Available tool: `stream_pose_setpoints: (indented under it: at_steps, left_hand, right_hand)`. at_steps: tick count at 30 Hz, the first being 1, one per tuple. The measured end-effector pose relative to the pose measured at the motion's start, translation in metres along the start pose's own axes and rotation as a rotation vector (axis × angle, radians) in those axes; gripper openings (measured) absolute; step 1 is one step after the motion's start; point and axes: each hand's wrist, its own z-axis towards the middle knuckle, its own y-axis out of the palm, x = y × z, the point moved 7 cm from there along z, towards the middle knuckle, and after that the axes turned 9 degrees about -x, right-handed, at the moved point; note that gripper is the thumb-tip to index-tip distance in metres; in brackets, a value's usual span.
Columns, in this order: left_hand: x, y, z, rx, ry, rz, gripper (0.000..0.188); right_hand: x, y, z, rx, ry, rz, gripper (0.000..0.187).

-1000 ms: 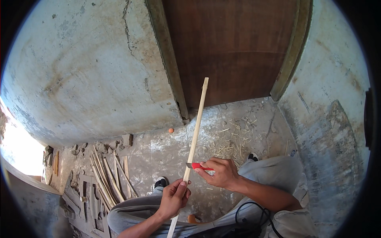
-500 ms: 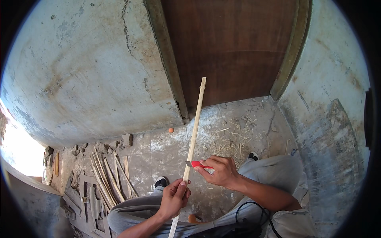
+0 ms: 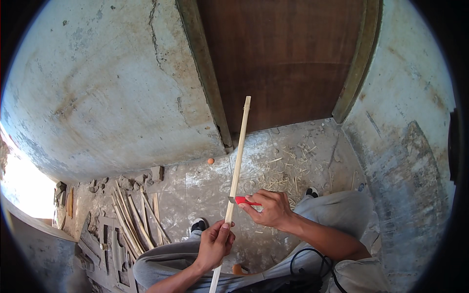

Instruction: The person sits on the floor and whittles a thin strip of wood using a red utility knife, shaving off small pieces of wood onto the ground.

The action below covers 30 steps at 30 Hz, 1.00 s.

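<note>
A long pale strip of bamboo or wood (image 3: 238,163) slants upward between my knees, its far end in front of the brown door. My left hand (image 3: 215,244) is closed round its lower part, thumb on top. In my right hand (image 3: 271,209) is a red-handled utility knife (image 3: 247,200), gripped between thumb and fingers. The knife's short blade lies against the strip's right edge, a little above my left hand. The strip's lower end runs out of the picture at the bottom.
Several similar strips (image 3: 132,219) lie on the floor to the left, beside a grey cut-out panel (image 3: 115,256). Curled shavings (image 3: 293,171) are scattered at the right. A small orange ball-like thing (image 3: 210,161) sits near the wall. Ahead stands a brown door (image 3: 288,63).
The strip's far end has swung slightly to the left. The knife and my right hand have shifted up very slightly; my left hand keeps its hold.
</note>
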Motion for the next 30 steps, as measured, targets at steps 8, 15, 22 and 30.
stream_pose_setpoints:
  at_steps: [8,15,22,30]
  left_hand:
    - [-0.001,0.002,-0.001,0.012,-0.016,-0.011,0.026]
    - [-0.001,0.004,-0.003,0.007,-0.001,0.014,0.027]
    - [0.001,0.007,-0.005,0.018,-0.014,0.033,0.028]
    - [-0.011,0.015,-0.009,-0.083,-0.058,-0.004,0.027]
  right_hand:
    - [0.01,0.002,0.003,0.012,0.044,0.029,0.022]
    - [0.015,-0.002,0.007,0.031,0.044,0.011,0.022]
    - [0.022,-0.002,0.009,0.017,0.086,-0.018,0.024]
    - [0.066,-0.028,0.021,0.053,0.29,-0.061,0.025]
